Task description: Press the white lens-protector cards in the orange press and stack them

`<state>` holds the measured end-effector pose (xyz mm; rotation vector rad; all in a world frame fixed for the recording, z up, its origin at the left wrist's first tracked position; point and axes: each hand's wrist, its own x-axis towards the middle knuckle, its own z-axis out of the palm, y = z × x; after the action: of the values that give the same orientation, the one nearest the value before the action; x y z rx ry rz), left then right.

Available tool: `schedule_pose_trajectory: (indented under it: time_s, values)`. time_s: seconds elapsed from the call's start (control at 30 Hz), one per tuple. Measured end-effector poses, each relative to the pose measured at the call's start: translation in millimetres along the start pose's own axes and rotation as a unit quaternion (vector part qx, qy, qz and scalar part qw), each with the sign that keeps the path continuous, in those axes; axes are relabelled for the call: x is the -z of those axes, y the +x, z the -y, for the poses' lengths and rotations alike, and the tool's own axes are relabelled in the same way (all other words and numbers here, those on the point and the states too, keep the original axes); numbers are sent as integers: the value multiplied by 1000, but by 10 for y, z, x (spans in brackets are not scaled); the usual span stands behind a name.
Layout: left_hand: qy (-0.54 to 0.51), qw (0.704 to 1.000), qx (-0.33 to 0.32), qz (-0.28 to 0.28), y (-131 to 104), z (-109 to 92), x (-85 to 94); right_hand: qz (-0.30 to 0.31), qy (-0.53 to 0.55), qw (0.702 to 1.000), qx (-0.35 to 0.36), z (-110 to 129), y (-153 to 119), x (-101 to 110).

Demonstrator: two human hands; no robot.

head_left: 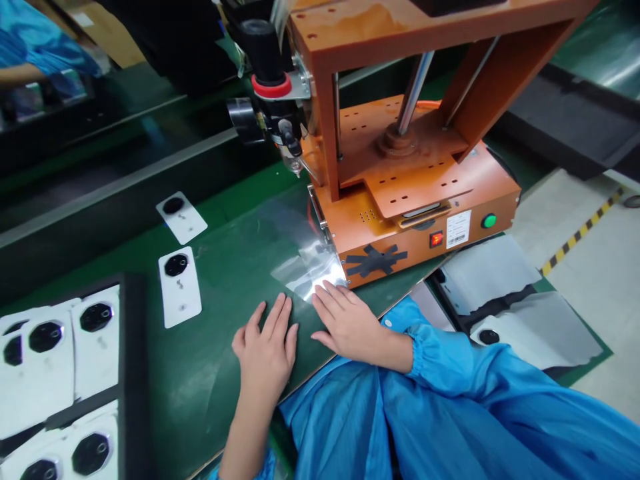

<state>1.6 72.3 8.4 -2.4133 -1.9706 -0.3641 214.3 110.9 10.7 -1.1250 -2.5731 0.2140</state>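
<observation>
My left hand (266, 350) rests palm down on the green work surface (215, 353), fingers stretched out and nothing in them. Beside it, my right hand (350, 323) lies flat near the table's front edge, close to the corner of the orange press machine (425, 193). Its fingertips touch or sit just at a shiny clear film sheet (307, 270); I cannot tell if they press on it. Left of my hands, two white phone-back-shaped panels (184, 303) with black camera areas lie apart on the mat.
A black-edged tray (134, 373) at the left holds several similar panels (97, 353). More panels lie under translucent sheets (493, 270) at the right, below the press. A black valve with a gauge (273, 87) juts from the press. Across the bench shows another person's blue sleeve (43, 37).
</observation>
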Motion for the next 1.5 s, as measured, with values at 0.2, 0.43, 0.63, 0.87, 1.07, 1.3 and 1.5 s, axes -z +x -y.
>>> schedule_pose_trajectory:
  time_s: [0.2,0.43,0.63,0.87,1.07,1.3,1.5]
  values:
    - [4,1000,12,-13,51,-111,49,-6,22,1000,-3,-8,-51,-20]
    - [-32,999,-36,9,36,109,15,-21,30,999,-1,-74,-109,7]
    - [-107,993,-9,-42,-215,220,78,-71,29,996,42,-67,-70,71]
    - [-101,984,111,-95,-63,-54,1,-69,64,993,67,-26,380,86]
    - [-149,975,145,-73,-73,-38,17,-5,29,990,140,-12,641,63]
    - [-120,979,137,-89,-63,-65,3,-33,-9,981,190,-9,620,67]
    - [-111,991,79,-7,-126,-28,71,-38,-15,976,212,-43,366,194]
